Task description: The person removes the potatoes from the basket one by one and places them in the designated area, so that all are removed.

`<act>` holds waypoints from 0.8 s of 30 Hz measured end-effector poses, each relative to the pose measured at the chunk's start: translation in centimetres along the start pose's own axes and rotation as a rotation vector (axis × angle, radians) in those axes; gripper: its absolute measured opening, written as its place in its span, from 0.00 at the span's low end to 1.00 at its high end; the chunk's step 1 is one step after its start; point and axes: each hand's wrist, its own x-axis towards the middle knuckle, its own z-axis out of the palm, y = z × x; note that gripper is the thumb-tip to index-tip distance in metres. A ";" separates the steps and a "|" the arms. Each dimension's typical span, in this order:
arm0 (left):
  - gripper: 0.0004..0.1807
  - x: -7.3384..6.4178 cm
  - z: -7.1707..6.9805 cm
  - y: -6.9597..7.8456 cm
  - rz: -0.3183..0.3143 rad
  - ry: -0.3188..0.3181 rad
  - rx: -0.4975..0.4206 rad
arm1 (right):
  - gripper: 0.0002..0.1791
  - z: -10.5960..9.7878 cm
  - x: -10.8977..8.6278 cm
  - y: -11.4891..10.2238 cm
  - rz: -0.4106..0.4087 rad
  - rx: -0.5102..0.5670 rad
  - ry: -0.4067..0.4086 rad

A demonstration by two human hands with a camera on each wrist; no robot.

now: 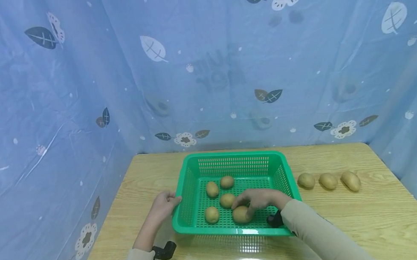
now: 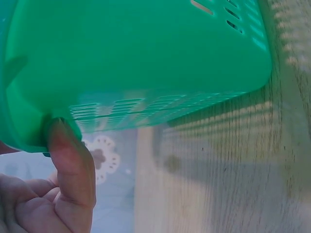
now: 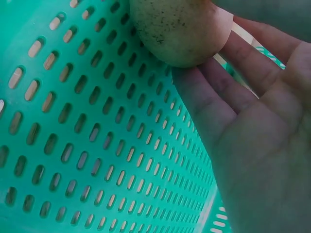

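Note:
A green plastic basket with slotted walls stands on the table. My left hand pinches its left rim; in the left wrist view the thumb presses against the rim's underside. Inside the basket, my right hand grips a potato near the front wall. The right wrist view shows dark specks on this potato, with fingers curled round it. Several other potatoes lie on the basket floor, among them one at the back and one at front left.
To the right of the basket, three potatoes lie in a row on the wooden table: a round one, an oval one and a longer one. A blue patterned curtain hangs behind and at both sides.

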 end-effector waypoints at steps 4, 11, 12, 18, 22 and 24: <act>0.14 0.0 0.0 0.0 -0.004 -0.001 -0.006 | 0.27 0.1 0.1 -0.1 0.020 -0.015 -0.002; 0.13 0.1 0.0 -0.2 -0.009 -0.003 -0.012 | 0.29 0.2 -0.1 -0.4 0.068 -0.047 0.006; 0.13 0.1 0.0 -0.2 -0.009 -0.002 -0.010 | 0.29 0.2 -0.1 -0.4 0.068 -0.046 0.006; 0.12 -0.1 0.0 -0.1 -0.008 -0.003 -0.019 | 0.29 0.2 -0.1 -0.4 0.063 -0.044 0.001; 0.13 -0.2 0.0 0.0 -0.007 0.001 -0.021 | 0.29 0.2 -0.1 -0.2 0.042 -0.055 -0.009; 0.14 -0.2 0.0 0.1 -0.012 0.004 -0.019 | 0.29 0.1 -0.2 -0.2 0.032 -0.061 -0.010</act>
